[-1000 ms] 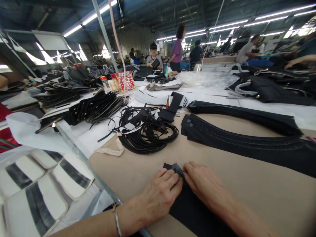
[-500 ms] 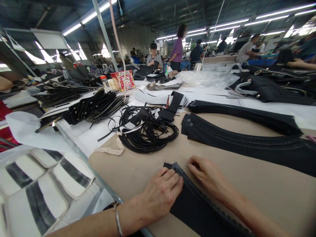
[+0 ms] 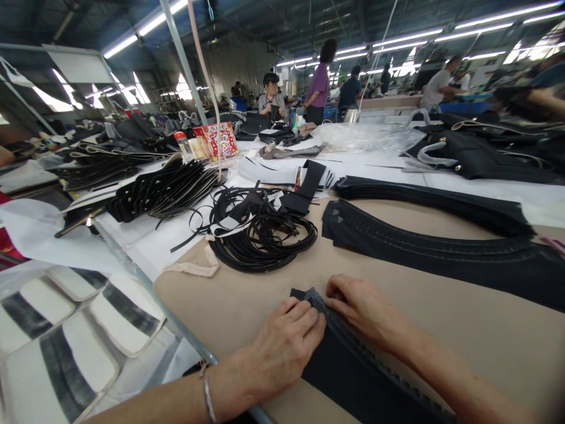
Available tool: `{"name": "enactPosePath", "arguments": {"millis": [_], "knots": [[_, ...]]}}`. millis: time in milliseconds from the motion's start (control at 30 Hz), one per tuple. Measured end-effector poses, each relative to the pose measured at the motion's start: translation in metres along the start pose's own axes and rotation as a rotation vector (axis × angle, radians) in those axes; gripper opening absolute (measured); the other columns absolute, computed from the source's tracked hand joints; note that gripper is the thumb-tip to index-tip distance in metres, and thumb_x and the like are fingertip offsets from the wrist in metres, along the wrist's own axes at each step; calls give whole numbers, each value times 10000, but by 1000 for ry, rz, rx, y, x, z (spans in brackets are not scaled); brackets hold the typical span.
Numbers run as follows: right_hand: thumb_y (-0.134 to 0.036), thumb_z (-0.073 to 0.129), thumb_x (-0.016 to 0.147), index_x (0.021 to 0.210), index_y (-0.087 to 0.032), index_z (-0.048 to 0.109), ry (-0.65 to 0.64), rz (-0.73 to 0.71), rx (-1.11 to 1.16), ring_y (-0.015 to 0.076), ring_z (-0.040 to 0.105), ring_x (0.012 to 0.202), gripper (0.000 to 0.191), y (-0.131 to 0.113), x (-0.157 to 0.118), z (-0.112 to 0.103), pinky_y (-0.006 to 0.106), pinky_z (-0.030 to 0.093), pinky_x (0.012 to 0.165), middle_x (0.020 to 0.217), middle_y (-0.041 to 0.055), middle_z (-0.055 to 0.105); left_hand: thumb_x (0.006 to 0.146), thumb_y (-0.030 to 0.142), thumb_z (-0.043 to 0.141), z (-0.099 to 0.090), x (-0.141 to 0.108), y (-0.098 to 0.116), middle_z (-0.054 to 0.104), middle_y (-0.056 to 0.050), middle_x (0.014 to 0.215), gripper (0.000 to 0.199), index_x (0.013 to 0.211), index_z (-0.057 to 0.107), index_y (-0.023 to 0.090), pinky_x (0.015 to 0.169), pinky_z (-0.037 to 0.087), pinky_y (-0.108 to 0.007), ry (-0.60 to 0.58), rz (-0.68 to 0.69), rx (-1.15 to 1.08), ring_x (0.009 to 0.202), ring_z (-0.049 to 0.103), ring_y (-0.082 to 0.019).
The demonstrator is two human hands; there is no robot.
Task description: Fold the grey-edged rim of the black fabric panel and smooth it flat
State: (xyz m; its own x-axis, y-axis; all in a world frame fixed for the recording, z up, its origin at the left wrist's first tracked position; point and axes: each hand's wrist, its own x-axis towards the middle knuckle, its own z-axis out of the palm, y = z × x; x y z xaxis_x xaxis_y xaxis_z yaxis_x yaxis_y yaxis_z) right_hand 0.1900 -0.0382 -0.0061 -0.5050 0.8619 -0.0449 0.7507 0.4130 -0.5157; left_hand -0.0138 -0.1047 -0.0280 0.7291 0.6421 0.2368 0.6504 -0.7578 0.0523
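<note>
Left hand (image 3: 282, 344), fingers (image 3: 302, 312) together and closed on the far end of one black strip (image 3: 348, 377), which lies on the tan tabletop (image 3: 251, 294); right hand (image 3: 364, 309), fingers curled at the strip's stitched edge, whether pinching it cannot be told. Beyond: one coil of black cord (image 3: 282, 244), ahead and to the left; two piles of curved black pieces (image 3: 441, 250), to the right. Further back: one red packet (image 3: 218, 141), printed, wording too small to read, beside an orange-capped bottle (image 3: 182, 146), no legible label.
</note>
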Motion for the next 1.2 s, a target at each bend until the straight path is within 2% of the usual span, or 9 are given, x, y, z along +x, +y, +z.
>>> {"name": "enactPosePath", "arguments": {"millis": [133,300,467,567,733,833,967,1067,1200], "knots": [[-181,425,905,821,-192,557,26,1,16,158,553,748,157,4,2,-3,266,373,683,827,31,616,944,157,428,-1,1,0,615,-100,1125,325,1253,509,103,990,381,-360,-15,2,6,1062,529,-220],[-304,587,849,838,-202,560,-8,52,25,153,537,695,106,4,2,-1,254,339,595,799,7,618,944,155,419,-2,1,0,620,-89,1099,324,1251,514,109,988,385,-359,-5,0,-3,1047,525,-215],[-176,486,864,806,-194,546,39,74,15,157,543,736,85,9,4,-1,263,352,667,803,16,612,947,151,409,1,-1,-1,609,-91,1143,344,1275,498,97,1010,365,-365,10,4,-30,1045,519,-222],[-189,422,914,824,-189,549,65,86,21,162,552,760,156,2,-1,-3,266,359,685,838,34,613,949,150,389,3,-1,-1,607,-96,1141,353,1280,498,98,1015,367,-376,25,-4,-59,1050,521,-229],[-203,534,877,873,-181,566,26,142,-58,178,567,798,39,-15,-10,-4,265,361,673,904,48,625,940,124,376,3,2,0,609,-105,1103,355,1262,523,100,970,407,-386,82,-11,-78,1049,527,-244],[-134,396,929,892,-142,583,74,229,-73,202,588,827,190,-19,-13,-4,293,371,714,910,102,632,926,93,374,3,0,1,610,-104,1104,366,1254,533,123,960,412,-396,126,-10,-125,1053,528,-245],[-233,496,925,955,-155,620,60,248,-20,200,614,865,149,-28,-25,-1,276,396,729,944,86,658,890,68,422,-4,5,-3,601,-70,1112,337,1168,564,195,957,404,-396,180,-160,-335,1057,521,-223],[-279,653,812,1027,-143,622,53,303,-6,246,620,908,256,-37,-33,3,297,404,727,982,103,670,826,59,501,-19,24,-14,596,-52,1136,355,1133,573,220,980,380,-383,90,-265,-458,1102,501,-212],[-194,646,757,1062,-142,623,37,368,9,250,642,892,311,-42,-32,4,294,390,691,976,96,693,765,59,561,-38,58,-33,619,-17,1149,459,1177,569,261,1024,282,-415,-198,-104,-428,1149,492,-207]]}}
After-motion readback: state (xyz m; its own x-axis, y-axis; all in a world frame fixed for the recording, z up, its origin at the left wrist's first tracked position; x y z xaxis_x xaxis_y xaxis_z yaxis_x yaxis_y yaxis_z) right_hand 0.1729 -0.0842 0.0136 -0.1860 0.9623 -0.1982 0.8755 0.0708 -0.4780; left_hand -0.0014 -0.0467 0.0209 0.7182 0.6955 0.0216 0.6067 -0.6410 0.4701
